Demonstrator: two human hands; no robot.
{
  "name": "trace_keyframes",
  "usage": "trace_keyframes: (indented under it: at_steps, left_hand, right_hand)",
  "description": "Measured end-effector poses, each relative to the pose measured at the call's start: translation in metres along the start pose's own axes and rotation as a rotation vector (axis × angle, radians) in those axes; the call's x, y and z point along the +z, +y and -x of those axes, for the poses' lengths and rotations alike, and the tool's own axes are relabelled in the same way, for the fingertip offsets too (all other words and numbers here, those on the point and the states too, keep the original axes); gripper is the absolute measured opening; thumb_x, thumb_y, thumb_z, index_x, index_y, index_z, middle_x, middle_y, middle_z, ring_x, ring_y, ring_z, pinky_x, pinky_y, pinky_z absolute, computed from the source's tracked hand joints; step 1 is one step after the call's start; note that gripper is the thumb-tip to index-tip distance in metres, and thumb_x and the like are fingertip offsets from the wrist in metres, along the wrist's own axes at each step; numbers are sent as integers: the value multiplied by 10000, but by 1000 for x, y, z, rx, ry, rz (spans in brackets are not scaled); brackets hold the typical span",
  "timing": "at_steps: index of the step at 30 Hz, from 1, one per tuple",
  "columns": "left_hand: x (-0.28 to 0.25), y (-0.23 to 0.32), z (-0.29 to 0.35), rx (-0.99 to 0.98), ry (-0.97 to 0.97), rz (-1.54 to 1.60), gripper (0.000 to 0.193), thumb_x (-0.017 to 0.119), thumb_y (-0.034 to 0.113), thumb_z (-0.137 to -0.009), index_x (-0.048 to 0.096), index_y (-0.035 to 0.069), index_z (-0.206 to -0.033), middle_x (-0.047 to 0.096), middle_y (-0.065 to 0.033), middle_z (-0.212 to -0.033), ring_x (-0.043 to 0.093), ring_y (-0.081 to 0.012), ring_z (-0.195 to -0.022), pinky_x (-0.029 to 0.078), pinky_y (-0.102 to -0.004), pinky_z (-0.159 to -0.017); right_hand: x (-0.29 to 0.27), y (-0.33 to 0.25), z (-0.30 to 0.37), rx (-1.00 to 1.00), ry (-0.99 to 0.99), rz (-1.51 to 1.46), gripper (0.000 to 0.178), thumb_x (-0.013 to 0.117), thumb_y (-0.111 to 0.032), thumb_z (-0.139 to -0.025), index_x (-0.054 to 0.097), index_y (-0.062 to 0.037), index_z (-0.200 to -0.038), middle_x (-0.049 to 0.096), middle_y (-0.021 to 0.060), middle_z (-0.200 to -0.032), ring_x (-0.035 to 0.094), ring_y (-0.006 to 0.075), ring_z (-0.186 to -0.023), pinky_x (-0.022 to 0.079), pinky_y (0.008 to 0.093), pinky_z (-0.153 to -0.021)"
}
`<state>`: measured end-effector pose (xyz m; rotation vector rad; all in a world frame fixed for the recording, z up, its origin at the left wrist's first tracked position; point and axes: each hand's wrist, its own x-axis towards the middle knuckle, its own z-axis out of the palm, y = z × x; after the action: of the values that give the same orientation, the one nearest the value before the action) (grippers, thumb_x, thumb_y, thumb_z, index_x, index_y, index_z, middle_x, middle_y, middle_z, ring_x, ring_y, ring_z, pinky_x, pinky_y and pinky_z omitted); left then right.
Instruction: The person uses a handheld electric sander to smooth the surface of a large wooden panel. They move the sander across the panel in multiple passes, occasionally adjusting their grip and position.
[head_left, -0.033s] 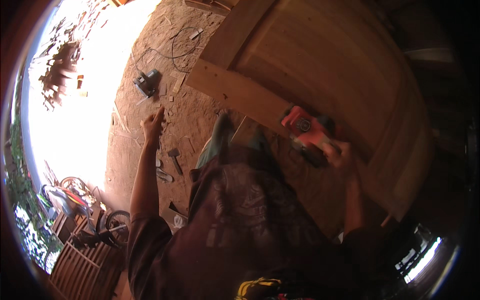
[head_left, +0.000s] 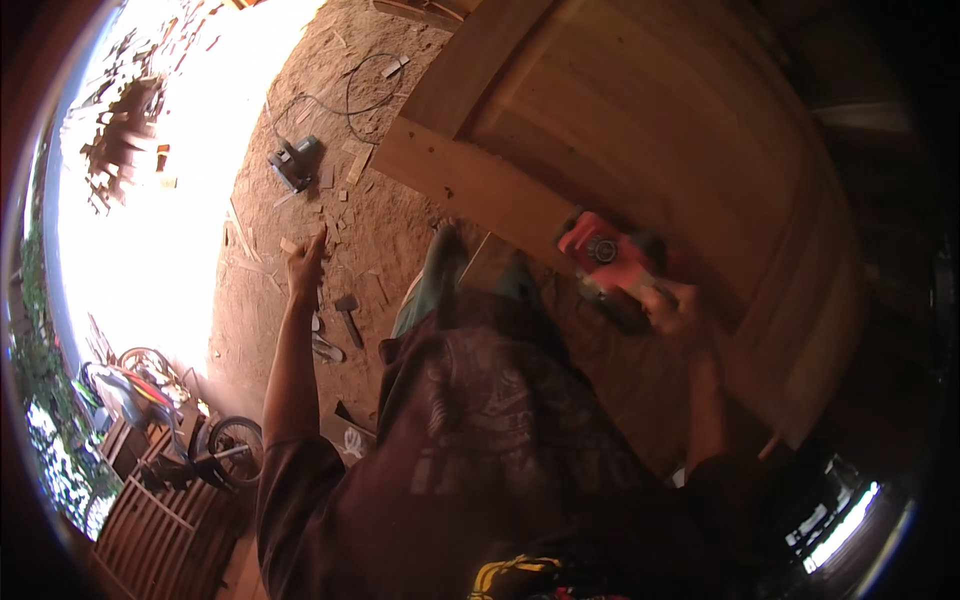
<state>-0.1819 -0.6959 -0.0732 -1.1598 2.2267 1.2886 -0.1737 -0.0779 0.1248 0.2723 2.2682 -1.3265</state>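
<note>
My right hand (head_left: 675, 308) is closed around the rear handle of a red and black handheld power tool (head_left: 615, 255), shaped like a sander or planer; its exact kind is unclear. The tool rests along the near edge of a large brown wooden panel door (head_left: 440, 165), and its underside is hidden. My left hand (head_left: 306, 265) hangs out to the left above the dirt floor, apart from the door. One digit stretches forward, the other fingers look loosely bent, and nothing shows in them.
A grey corded power tool (head_left: 292, 163) lies on the dirt floor among wood scraps, its cable (head_left: 350, 110) looping behind. A hammer (head_left: 348, 320) and a sandal (head_left: 327, 347) lie left of my legs. A motorcycle (head_left: 180, 430) and a slatted wooden piece (head_left: 160, 530) stand lower left.
The red power tool sits very slightly farther left along the door. My left hand has shifted slightly downward in the picture.
</note>
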Motion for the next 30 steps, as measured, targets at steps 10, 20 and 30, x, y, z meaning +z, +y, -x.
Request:
trace_keyframes:
  at_steps: [10,20,30]
  left_hand:
    - [57,-207,164,-661,94,430,553,824,581,-902,694,51,-993,671,-46,-826,521,-143,-562,421,-336,-497]
    - [100,-156,157,-599,88,676,510,811,552,-927,699,60,-1005,658,-37,-820,557,-143,-598,463,-320,-545]
    - [66,-142,136,-529,157,690,527,819,561,-919,702,59,-1031,627,-12,-787,560,-133,-598,461,-318,-544]
  right_hand:
    - [40,-66,-63,-7,-134,123,403,686,-358,-979,745,40,-945,697,186,-740,696,201,-723,535,396,-685]
    - [89,-114,-125,-123,-165,178,520,666,-456,-976,754,56,-967,700,281,-785,722,356,-741,545,454,-711]
    - [144,-170,-179,-295,-150,244,553,634,-514,-988,766,23,-967,700,330,-878,717,488,-905,562,512,-776]
